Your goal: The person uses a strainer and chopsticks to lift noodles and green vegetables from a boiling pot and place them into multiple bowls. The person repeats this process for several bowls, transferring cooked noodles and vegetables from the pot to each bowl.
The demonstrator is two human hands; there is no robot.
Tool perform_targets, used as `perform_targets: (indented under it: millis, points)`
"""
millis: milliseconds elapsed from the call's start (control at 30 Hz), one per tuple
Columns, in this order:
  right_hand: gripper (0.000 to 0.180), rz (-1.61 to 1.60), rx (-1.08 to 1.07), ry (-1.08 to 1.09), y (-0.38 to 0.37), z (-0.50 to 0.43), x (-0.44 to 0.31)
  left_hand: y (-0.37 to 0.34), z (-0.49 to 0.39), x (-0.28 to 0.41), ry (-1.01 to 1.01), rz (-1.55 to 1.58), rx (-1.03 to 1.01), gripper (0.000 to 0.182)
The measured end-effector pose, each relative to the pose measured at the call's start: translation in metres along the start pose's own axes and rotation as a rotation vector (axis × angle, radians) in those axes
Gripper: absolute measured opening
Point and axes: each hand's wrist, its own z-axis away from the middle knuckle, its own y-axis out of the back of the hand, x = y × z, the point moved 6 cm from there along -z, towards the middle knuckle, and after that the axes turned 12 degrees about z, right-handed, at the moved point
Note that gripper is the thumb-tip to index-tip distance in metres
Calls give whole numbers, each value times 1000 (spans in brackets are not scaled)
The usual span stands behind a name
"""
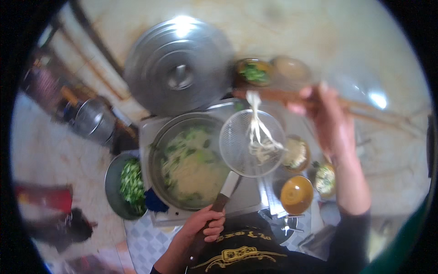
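My left hand [208, 226] grips the dark handle of a round wire-mesh strainer [236, 147], which is held up over the right side of a large pot [154, 171]. Broth with noodles and green leaves [195, 164] fills the pot. My right hand [321, 106] is closed on a pair of long wooden chopsticks [280, 96], blurred by motion. White noodles [256, 126] hang from the chopstick tips, their lower ends lying in the strainer. Right of the strainer stands a bowl of noodles [296, 154], with an orange-brown bowl [297, 195] nearer me, its inside bare.
A large metal lid [154, 68] lies behind the pot. Beside it are a bowl of chopped greens [254, 72] and another bowl [292, 68]. A metal basin [113, 191] of cut greens stands left. Another filled bowl [325, 179] sits beside my right forearm.
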Motion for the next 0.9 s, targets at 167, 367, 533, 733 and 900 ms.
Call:
perform_targets:
  millis: [167,367,533,733,900]
  points:
    - [47,-59,-263,-189,-63,44,115,66,18,2,-29,422,-124,12]
    - [28,151,65,-366,-88,118,199,149,-6,45,-116,742,-95,37]
    - [33,-16,41,-533,-107,160,222,185,-32,119,-323,504,193,35]
    - [29,-35,19,-754,-165,175,325,203,32,85,-332,54,449,31]
    - [33,68,369,-646,-211,94,424,206,31,65,-331,188,600,28]
